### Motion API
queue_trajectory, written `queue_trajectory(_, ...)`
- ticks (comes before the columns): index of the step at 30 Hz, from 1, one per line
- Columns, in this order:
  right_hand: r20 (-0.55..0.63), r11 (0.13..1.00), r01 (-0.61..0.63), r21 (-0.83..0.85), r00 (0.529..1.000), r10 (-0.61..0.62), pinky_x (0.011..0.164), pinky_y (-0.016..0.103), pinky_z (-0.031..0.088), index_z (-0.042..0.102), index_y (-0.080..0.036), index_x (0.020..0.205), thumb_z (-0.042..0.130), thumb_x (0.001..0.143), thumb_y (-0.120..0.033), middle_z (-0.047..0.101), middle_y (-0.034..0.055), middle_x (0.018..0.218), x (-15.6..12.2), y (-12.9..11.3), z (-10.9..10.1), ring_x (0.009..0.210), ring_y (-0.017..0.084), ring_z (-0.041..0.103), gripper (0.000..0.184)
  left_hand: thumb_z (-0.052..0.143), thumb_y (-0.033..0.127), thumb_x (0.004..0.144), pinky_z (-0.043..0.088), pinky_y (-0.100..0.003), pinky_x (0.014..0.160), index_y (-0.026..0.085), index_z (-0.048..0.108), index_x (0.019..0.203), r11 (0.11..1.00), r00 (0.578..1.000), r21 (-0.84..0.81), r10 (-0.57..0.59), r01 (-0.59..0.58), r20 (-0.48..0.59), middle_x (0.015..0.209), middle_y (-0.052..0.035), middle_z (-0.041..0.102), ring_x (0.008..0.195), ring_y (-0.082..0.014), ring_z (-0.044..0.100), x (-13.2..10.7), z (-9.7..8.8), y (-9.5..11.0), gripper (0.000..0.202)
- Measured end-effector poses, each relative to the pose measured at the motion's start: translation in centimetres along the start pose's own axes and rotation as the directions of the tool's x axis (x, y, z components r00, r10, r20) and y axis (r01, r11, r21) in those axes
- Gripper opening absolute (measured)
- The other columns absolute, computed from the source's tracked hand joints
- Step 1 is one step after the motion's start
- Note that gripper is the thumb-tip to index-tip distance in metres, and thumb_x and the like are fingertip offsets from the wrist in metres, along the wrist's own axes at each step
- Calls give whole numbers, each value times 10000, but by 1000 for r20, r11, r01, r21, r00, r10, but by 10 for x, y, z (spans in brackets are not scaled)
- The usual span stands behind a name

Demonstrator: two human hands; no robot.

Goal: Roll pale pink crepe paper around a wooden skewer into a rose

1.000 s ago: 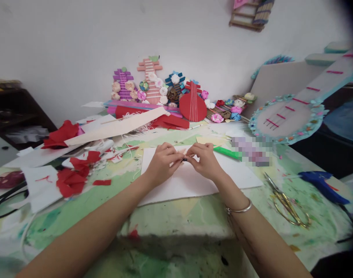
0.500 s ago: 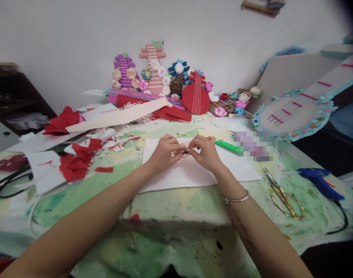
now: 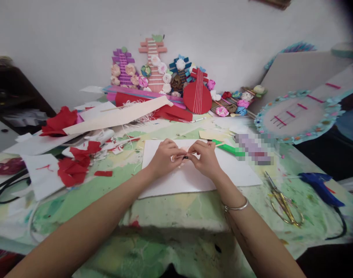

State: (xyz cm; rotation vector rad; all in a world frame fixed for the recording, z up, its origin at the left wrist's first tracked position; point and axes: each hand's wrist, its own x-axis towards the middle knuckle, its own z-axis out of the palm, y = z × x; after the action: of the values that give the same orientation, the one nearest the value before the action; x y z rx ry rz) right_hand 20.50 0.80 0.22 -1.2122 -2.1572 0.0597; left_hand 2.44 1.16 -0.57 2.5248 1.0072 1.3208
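Observation:
My left hand (image 3: 164,157) and my right hand (image 3: 205,158) meet fingertip to fingertip over a white sheet (image 3: 240,172) on the paint-stained table (image 3: 170,220). Both hands are closed in a pinch on a small pale pink piece of paper (image 3: 179,158) held between them; a dark speck shows at the fingertips. A silver bangle (image 3: 236,207) circles my right wrist. A thin wooden stick (image 3: 219,144) pokes out just behind my right hand.
A green tool (image 3: 228,148) lies right of my hands. Gold scissors (image 3: 283,200) and a blue glue gun (image 3: 319,184) lie at the right. Red paper scraps (image 3: 72,170) lie left. Paper instruments with flowers (image 3: 164,77) line the wall; a round decorated board (image 3: 298,116) leans right.
Both hands stay pinched together on the small piece, working it slightly. The view has shifted a little, so the table items sit somewhat differently in frame.

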Motion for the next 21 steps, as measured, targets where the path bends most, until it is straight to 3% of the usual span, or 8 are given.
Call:
queue_trajectory(8, -27, 995, -97, 1, 995, 97, 770, 330, 204, 562, -172, 712, 571, 816, -254, 602, -5, 771, -2, -2, 7, 718, 135, 511, 133, 554, 192, 811, 420, -331, 741, 192, 715, 874, 996, 997, -37, -79, 78, -3, 699, -50, 603, 785, -181, 505, -3, 4, -2, 173)
queue_trajectory(21, 17, 985, -142, 101, 990, 141, 788, 342, 216, 568, -180, 723, 553, 830, -279, 611, 3, 773, -3, -1, 7, 748, 149, 523, 147, 603, 144, 763, 446, -319, 722, 184, 708, 878, 971, 981, -144, -183, 190, 60, 723, -50, 580, 809, -184, 505, -2, 3, 1, 160)
